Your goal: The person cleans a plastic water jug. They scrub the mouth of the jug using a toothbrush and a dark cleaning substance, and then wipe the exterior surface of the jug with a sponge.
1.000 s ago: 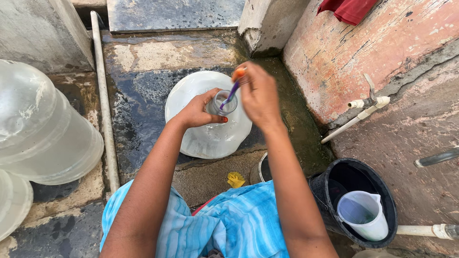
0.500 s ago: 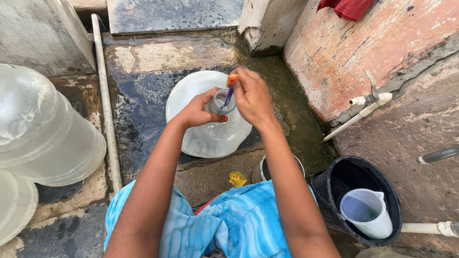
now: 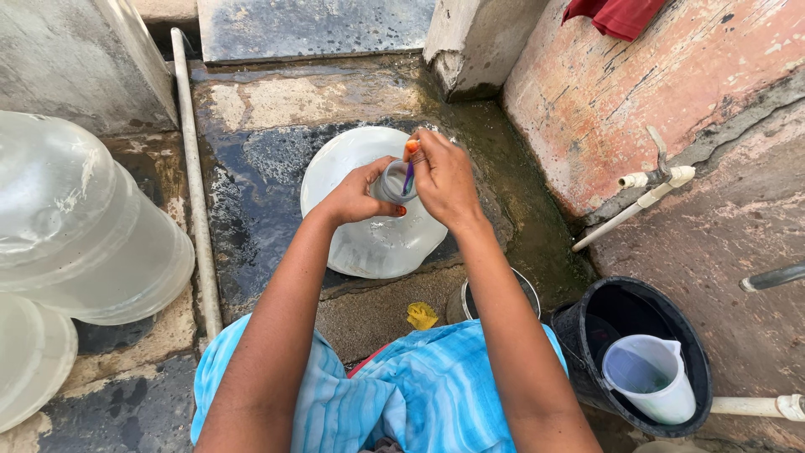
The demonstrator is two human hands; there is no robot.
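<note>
A large clear water jug [image 3: 360, 243] stands upright on the wet stone floor in front of me. My left hand [image 3: 356, 195] grips its neck from the left. My right hand [image 3: 444, 180] holds a thin brush [image 3: 409, 172] with an orange and purple handle, pushed down into the jug's mouth. Both forearms reach forward over my blue striped cloth [image 3: 394, 394].
More clear jugs [image 3: 75, 226] lie at the left beside a white pipe [image 3: 194, 168]. A black bucket [image 3: 587, 335] with a white plastic pitcher [image 3: 650, 377] sits at the right, under a wall tap [image 3: 658, 176]. A yellow scrap [image 3: 422, 315] and a small metal pot [image 3: 470, 302] lie near my knees.
My right hand with the brush has shifted slightly lower over the jug's mouth. The left hand keeps its grip on the neck.
</note>
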